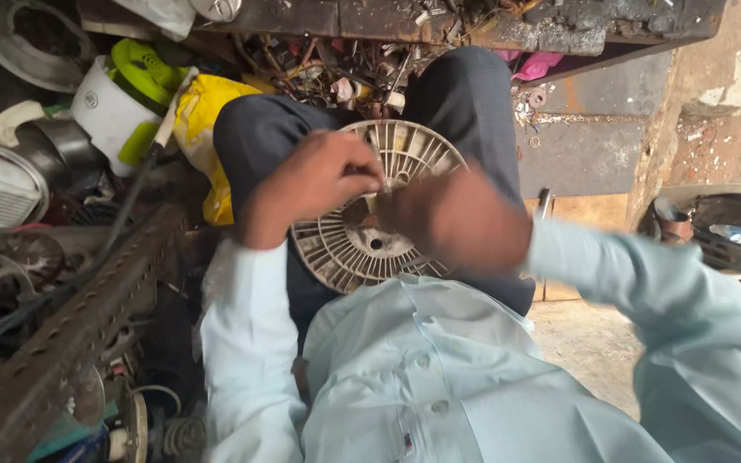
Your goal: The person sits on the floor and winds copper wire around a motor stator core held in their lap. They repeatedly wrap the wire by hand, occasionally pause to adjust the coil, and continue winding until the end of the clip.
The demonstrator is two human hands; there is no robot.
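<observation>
A round, dirty white plastic disc with radial ribs [349, 249] rests on my lap between my knees. My left hand [310, 184] lies over its upper left edge, fingers curled toward the centre hub. My right hand [460, 219] is blurred and covers the disc's right side, fingers bent near the hub. Whether either hand pinches something small at the centre is hidden. Pale blue sleeves cover both arms.
A perforated rusty metal bar [70, 334] runs along the left, with motor parts beneath. A white and green plastic tub [117, 99] and a yellow bag [203, 111] sit at upper left. A cluttered wooden bench [439, 21] is ahead. Bare concrete floor [589, 154] lies at right.
</observation>
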